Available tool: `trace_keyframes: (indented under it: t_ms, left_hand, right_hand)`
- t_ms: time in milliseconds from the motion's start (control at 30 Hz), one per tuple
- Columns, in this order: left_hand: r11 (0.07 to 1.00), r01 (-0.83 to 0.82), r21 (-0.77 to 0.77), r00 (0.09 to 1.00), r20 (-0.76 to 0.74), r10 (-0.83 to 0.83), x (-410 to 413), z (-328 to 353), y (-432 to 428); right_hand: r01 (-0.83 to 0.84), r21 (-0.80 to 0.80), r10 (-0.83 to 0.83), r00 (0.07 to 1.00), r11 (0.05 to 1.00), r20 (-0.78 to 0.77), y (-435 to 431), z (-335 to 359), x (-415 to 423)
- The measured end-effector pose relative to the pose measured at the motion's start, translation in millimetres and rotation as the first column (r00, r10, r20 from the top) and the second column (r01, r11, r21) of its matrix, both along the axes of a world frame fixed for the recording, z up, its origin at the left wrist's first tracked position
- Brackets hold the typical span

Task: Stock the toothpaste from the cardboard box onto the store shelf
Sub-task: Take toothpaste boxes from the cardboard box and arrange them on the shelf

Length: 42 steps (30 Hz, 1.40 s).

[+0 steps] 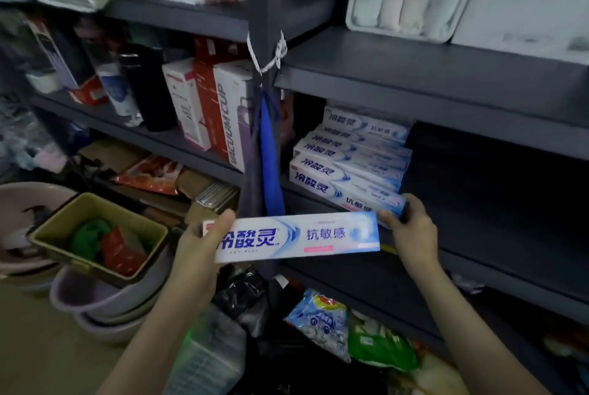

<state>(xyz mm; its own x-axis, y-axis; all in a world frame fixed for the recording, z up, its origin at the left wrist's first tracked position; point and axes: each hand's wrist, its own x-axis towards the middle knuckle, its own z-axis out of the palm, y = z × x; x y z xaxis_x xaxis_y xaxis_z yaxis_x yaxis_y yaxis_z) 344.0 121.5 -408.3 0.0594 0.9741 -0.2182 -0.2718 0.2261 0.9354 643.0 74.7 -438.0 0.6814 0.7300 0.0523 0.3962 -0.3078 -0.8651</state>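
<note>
My left hand [199, 243] grips the left end of a white and blue toothpaste box [306, 237], held level in front of the dark grey shelf [478, 225]. Several matching toothpaste boxes [347, 155] lie stacked at the left end of that shelf. My right hand [411, 229] holds the right end of the frontmost stacked box [366, 200], fingers curled round its end. The cardboard box is not in view.
Right of the stack the shelf is dark and bare. A blue strap [271, 155] hangs on the upright post. Vacuum cup boxes [229, 114] stand on the left shelf. Basins with an olive basket [95, 235] sit at lower left, snack bags [322, 321] below.
</note>
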Motion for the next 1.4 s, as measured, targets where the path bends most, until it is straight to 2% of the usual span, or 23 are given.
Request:
trace_keyframes:
  t_ms: [167, 367, 500, 567, 667, 733, 800, 867, 900, 967, 1033, 1100, 1167, 1200, 1300, 1400]
  left_hand:
    - [1.0, 0.006, -0.012, 0.999, -0.037, -0.006, 23.8, -13.2, 16.9]
    - [0.997, 0.074, -0.01, 0.997, -0.032, -0.074, 33.5, -11.2, 22.1]
    - [0.995, 0.098, 0.003, 0.995, -0.019, -0.098, 37.6, -6.5, 25.9]
    - [0.996, 0.086, 0.012, 0.996, 0.003, -0.086, 43.2, -5.8, 28.7]
    - [0.995, 0.089, 0.053, 0.995, 0.048, -0.091, 56.8, -0.8, 31.7]
    - [0.989, 0.079, 0.126, 0.996, 0.034, -0.084, 67.1, 4.3, 31.6]
    - [0.952, 0.095, 0.29, 0.988, -0.143, -0.055, 77.5, 7.2, 30.1]
    - [0.865, 0.142, 0.481, 0.928, -0.369, 0.053, 90.1, 5.6, 25.5]
    - [0.803, 0.156, 0.575, 0.889, -0.436, 0.139, 96.9, 3.2, 22.4]
    - [0.647, 0.173, 0.743, 0.822, -0.471, 0.32, 112.8, -2.5, 17.6]
    - [0.526, 0.252, 0.812, 0.769, -0.498, 0.4, 128.2, -12.0, 20.9]
    - [0.459, 0.388, 0.8, 0.7, -0.579, 0.418, 143.1, -23.1, 33.7]
    - [0.395, 0.538, 0.745, 0.582, -0.667, 0.465, 156.5, -30.5, 49.5]
    - [0.393, 0.616, 0.683, 0.505, -0.725, 0.468, 162.2, -29.4, 55.5]
    - [0.464, 0.775, 0.429, 0.255, -0.884, 0.391, 177.5, -20.6, 70.0]
    - [0.473, 0.818, 0.328, 0.128, -0.905, 0.406, 191.2, -16.3, 81.7]
  right_hand:
    - [0.019, 0.046, -0.02, 1.0, 0.999, 0.023, 17.5, -10.4, -1.0]
    - [0.0, 0.022, 0.0, 1.0, 1.0, -0.003, 27.2, 0.7, -4.5]
    - [0.086, 0.207, -0.072, 0.994, 0.975, -0.078, -1.5, 25.4, -7.3]
    - [-0.035, 0.255, 0.088, 0.977, 0.966, -0.197, -23.7, 37.0, -6.4]
    - [-0.301, 0.173, 0.34, 0.894, 0.938, -0.292, -49.1, 46.5, -2.9]
    - [-0.327, 0.19, 0.373, 0.876, 0.926, -0.307, -55.5, 44.2, 5.6]
    - [-0.287, 0.272, 0.371, 0.863, 0.918, -0.344, -57.8, 37.8, 17.0]
    - [-0.193, 0.354, 0.326, 0.871, 0.915, -0.367, -57.4, 30.4, 31.3]
    - [-0.15, 0.388, 0.301, 0.881, 0.909, -0.365, -56.9, 27.6, 37.7]
    - [-0.066, 0.437, 0.244, 0.898, 0.897, -0.366, -55.0, 22.8, 51.1]
    - [0.003, 0.485, 0.201, 0.908, 0.874, -0.369, -48.6, 21.9, 62.8]
    - [0.051, 0.551, 0.178, 0.918, 0.833, -0.354, -35.6, 21.7, 74.8]
    - [0.085, 0.588, 0.154, 0.926, 0.804, -0.344, -14.0, 22.5, 85.7]
    - [0.099, 0.609, 0.145, 0.929, 0.787, -0.339, -0.9, 23.1, 90.1]
    - [0.151, 0.635, 0.054, 0.955, 0.757, -0.292, 46.6, 21.7, 107.8]
    - [0.132, 0.617, 0.018, 0.973, 0.776, -0.231, 84.8, 15.6, 123.4]
